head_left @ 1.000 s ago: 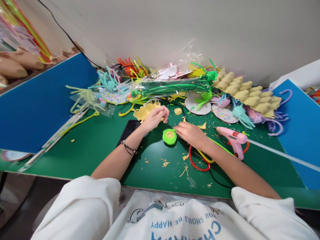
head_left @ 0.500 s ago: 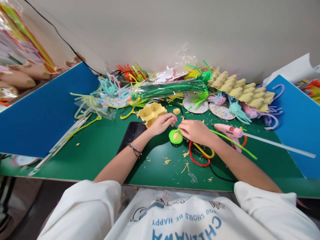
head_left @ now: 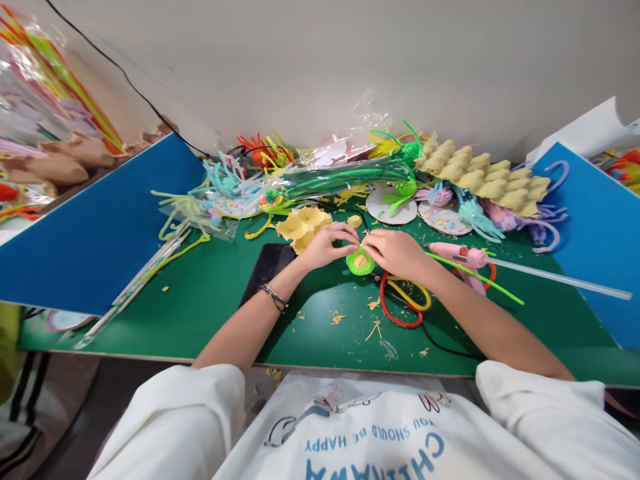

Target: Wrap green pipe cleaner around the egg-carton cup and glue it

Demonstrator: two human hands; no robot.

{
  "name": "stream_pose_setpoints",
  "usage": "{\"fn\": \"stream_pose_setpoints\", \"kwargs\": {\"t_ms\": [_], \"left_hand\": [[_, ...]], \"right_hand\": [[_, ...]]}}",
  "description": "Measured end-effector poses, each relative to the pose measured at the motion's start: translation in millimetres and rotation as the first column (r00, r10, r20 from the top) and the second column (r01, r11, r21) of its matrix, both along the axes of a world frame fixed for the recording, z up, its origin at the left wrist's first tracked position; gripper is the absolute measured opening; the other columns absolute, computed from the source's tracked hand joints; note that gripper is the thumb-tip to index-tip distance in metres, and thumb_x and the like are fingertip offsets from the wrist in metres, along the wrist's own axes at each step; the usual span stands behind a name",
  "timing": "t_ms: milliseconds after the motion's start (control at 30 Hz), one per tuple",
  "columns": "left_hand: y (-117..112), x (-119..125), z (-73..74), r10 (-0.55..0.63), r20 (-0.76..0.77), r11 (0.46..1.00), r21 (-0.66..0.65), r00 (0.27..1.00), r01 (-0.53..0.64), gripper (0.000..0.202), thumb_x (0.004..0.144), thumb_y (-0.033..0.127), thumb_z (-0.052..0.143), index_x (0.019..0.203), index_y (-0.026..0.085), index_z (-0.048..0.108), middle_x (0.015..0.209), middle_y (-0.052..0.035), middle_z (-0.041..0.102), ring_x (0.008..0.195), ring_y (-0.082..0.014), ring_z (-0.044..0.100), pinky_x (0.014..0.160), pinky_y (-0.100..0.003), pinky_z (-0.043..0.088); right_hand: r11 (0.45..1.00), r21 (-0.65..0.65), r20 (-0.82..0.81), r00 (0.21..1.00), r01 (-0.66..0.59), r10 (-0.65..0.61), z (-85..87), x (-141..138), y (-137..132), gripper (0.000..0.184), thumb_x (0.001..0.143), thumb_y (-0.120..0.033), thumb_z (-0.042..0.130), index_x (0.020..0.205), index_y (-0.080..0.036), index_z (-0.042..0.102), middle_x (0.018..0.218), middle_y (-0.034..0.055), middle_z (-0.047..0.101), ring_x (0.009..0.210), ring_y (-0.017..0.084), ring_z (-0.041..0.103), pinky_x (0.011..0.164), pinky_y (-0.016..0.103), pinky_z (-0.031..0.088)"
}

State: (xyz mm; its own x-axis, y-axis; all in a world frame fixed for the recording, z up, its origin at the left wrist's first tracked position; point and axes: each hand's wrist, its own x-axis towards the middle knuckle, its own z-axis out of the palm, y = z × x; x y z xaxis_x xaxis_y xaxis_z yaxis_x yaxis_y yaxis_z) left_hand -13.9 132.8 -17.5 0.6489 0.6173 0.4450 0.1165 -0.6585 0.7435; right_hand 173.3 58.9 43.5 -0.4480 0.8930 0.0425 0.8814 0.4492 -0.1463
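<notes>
A small round cup (head_left: 361, 263), its rim wound with bright green pipe cleaner and its centre pale yellow, is held just above the table between my hands. My left hand (head_left: 333, 245) has its thumb and fingers closed at the cup's upper left edge. At its top right, my right hand (head_left: 395, 252) pinches the green pipe cleaner. A long green pipe cleaner (head_left: 493, 283) sticks out to the right beyond my right wrist. Fingers partly hide the spot where the two hands meet. Behind my left hand lies a cut piece of yellow egg carton (head_left: 303, 227).
A pink glue gun (head_left: 465, 260) with a long glue stick lies right of my right hand. Red-handled (head_left: 400, 319) scissors, a dark phone (head_left: 267, 270) and carton scraps are close by. Pipe-cleaner bundles and an egg tray (head_left: 483, 175) line the back, between blue side panels (head_left: 100, 227).
My left fingers have come in to the green-wound cup, meeting my right hand at its top edge. The view has shifted slightly.
</notes>
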Motion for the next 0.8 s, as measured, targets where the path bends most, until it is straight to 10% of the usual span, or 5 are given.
{"fn": "stream_pose_setpoints", "kwargs": {"t_ms": [467,800], "left_hand": [[2.3,-2.0,-0.3,-0.015,-0.018,0.992,-0.128,1.000,0.013,0.030,0.079,0.047,0.071,0.082,0.017,0.074,0.096,-0.0074,0.069,0.090,-0.0168,0.062,0.088,-0.034,0.048],[5.1,-6.0,1.1,-0.080,0.022,0.927,-0.365,0.997,0.082,0.041,0.072,0.057,0.073,0.077,0.016,0.071,0.097,-0.0079,0.069,0.094,-0.0192,0.062,0.091,-0.035,0.048]], "right_hand": [[0.974,0.194,0.003,0.993,-0.114,0.115,-15.2,-2.2,2.3,0.030,0.098,-0.016,0.045,0.124,-0.015,0.058,0.111,0.0102,0.065,0.083,0.018,0.064,0.059,0.024,0.037],[0.845,0.414,0.047,0.935,-0.339,0.353,-29.9,5.8,10.8,0.036,0.103,-0.024,0.033,0.122,-0.011,0.060,0.105,0.0132,0.064,0.091,0.019,0.062,0.071,0.028,0.052]]}}
